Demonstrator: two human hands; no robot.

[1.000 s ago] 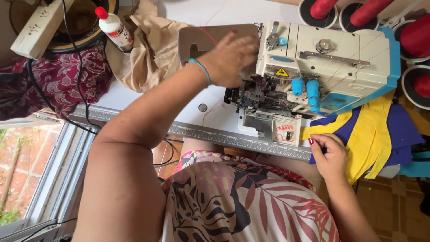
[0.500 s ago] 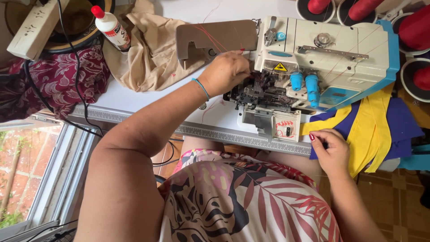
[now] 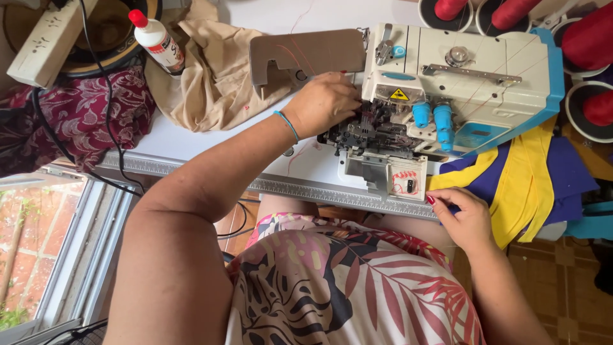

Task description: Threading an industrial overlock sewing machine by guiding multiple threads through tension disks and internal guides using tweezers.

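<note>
Left hand (image 3: pixel 325 102) curled inside open sewing machine (image 3: pixel 447 83) (grasp hidden); right hand (image 3: pixel 463 217) pinching yellow cloth (image 3: pixel 523 185). Sewing not started.

One sewing machine (image 3: pixel 447 96), centre-right. Two hands: left hand (image 3: pixel 325 105) at 9 o'clock of machine, right hand (image 3: pixel 463 220) at 5 o'clock. One blue wristband (image 3: pixel 287 124). Four red thread spools at frame's 1 to 3 o'clock: first spool (image 3: pixel 450 7), second spool (image 3: pixel 511 11), third spool (image 3: pixel 587 35), fourth spool (image 3: pixel 600 107). Two blue knobs (image 3: pixel 431 118) on machine front. One glue bottle (image 3: pixel 156 41) at 11 o'clock. One beige cloth (image 3: pixel 217 83). One power strip (image 3: pixel 51 41) at 10 o'clock. One yellow fabric (image 3: pixel 523 185), one blue fabric (image 3: pixel 568 176), both at 3 o'clock.
</note>
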